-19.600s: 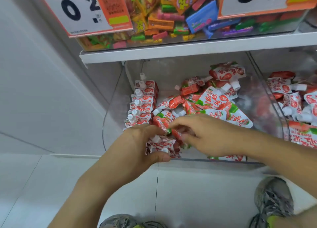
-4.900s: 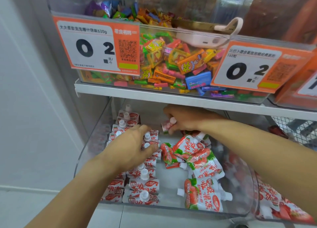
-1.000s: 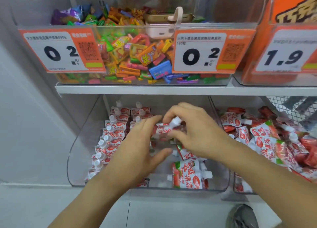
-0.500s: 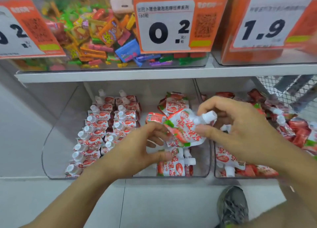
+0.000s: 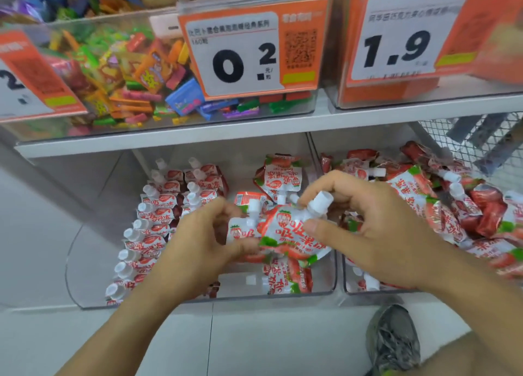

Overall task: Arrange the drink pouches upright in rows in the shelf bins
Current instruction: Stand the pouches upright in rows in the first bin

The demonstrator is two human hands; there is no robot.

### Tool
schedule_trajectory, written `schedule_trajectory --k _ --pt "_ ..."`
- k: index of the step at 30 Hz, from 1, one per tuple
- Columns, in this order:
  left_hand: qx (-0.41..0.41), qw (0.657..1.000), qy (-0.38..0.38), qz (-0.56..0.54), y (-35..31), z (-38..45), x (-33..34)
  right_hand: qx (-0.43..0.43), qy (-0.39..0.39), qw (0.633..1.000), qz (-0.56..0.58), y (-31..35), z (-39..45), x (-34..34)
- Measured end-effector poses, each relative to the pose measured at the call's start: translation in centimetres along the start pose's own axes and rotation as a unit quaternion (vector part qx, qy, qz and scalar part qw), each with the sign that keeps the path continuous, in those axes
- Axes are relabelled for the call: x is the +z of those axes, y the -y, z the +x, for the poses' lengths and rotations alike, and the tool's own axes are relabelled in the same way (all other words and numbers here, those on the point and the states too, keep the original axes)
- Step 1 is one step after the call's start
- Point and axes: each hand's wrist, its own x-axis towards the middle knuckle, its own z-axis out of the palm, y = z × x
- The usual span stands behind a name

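Head view: the left hand (image 5: 195, 248) pinches a small pouch (image 5: 240, 231), thumb below and fingers curled over its top, its white cap standing just above the fingers. Touching it, the right hand (image 5: 376, 234) grips a larger pouch (image 5: 294, 234) by the neck, fingers arched over the white spout and thumb pressed on the front. That pouch is white and red with a strawberry picture, green leaf marks and large red Chinese characters; I make them out as 吸果冻, though the blur leaves that unsure. Both hands hang over the clear bin (image 5: 283, 292) on the lower shelf. Left of the left hand, two rows of pouches (image 5: 158, 222) stand upright in the bin, white caps up, running from the back wall to the front. Behind the hands a loose pouch (image 5: 281, 177) lies upside down, and below them another (image 5: 285, 279) lies flat by the front wall. Right of the right hand, a second bin (image 5: 368, 290) holds a jumbled heap of pouches (image 5: 452, 205). Above the hands, on the upper shelf, a price tag (image 5: 249, 50) in orange and white reads "0.2" with a QR code and "160" in small print; behind it sits a bin of mixed sweets (image 5: 135, 75). Further right a tag (image 5: 404, 36) reads "1.9". At the far left another tag (image 5: 31, 78) shows only a "2". Below the right wrist a grey shoe (image 5: 392, 339) rests on the floor.
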Motion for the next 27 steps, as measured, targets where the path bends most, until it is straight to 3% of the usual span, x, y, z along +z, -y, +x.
schedule_trajectory --k 4,9,13,20,22,24,27 --pt "-0.023 0.986 -0.031 -0.160 -0.7 -1.1 -0.7 0.013 0.063 0.997 -0.030 0.5 0.5 1.7" --pt "-0.013 0.980 0.052 -0.190 -0.3 -2.2 -1.9 0.000 0.083 0.989 -0.126 0.9 1.2 4.3" --pt "0.024 0.983 0.131 -0.127 -0.4 -3.2 -1.8 -0.021 0.037 0.994 -0.097 1.0 2.2 5.2" --pt "0.020 0.998 -0.047 -0.039 -0.9 -4.6 -3.3 0.093 0.012 0.993 -0.074 2.5 4.1 3.8" --pt "0.026 0.992 -0.118 -0.028 -0.9 -5.1 -4.5 0.077 0.098 0.966 -0.227 2.7 5.5 3.9" --pt "0.024 0.985 -0.169 -0.034 -0.5 -5.2 -5.3 0.029 0.275 0.895 -0.350 2.4 6.8 5.9" --pt "0.002 0.979 -0.198 -0.041 0.3 -5.0 -5.7 -0.008 0.469 0.800 -0.374 0.8 7.9 9.3"
